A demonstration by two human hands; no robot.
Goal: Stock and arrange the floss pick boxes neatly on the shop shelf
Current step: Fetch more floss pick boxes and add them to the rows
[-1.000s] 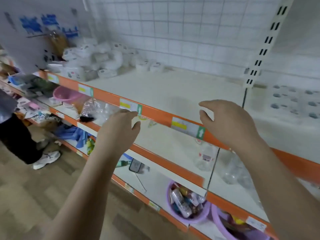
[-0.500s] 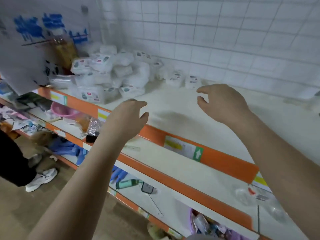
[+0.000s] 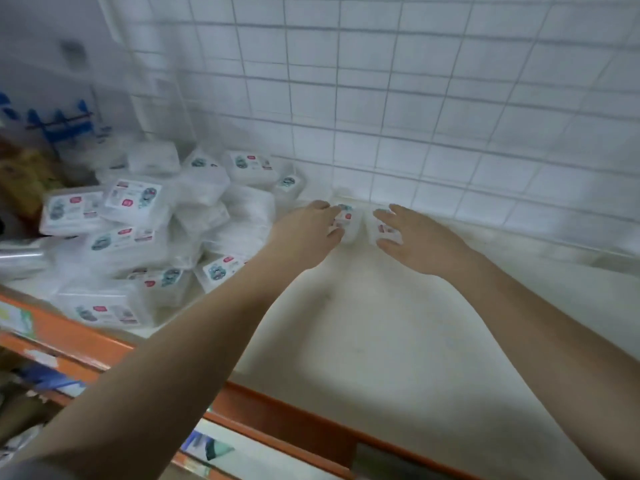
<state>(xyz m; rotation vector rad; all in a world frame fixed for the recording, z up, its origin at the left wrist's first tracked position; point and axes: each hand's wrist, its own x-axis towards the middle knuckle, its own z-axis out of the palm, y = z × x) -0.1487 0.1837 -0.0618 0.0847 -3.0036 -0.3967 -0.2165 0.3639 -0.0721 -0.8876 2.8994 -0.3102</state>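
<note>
Left hand: the left hand point(image 3: 308, 233) is stretched out to the back of the shelf, fingers point(image 3: 327, 206) curled over the top of a small clear plastic floss pick box with a printed label point(image 3: 348, 221), thumb tucked at its near side.
Right hand: the right hand point(image 3: 414, 239) is on the neighbouring small clear labelled floss pick box point(image 3: 382, 230), fingers spread narrow over its top, thumb at the box's near edge; blur makes it hard to say if the hold is firm.
The two boxes: side by side, just beside each other, hard up against the white square-tiled wall point(image 3: 433, 109) at 12 o'clock on the shelf.
Shelf: white flat shop shelf with an orange front rail point(image 3: 398, 341), bare board between the forearms.
Loose stock: a jumbled heap of clear labelled floss pick boxes point(image 3: 149, 233) at 9 to 10 o'clock, tilted every which way, just left of the left hand.
Below: lower orange-edged shelves point(image 3: 221, 441) at 7 o'clock, contents blurred.
</note>
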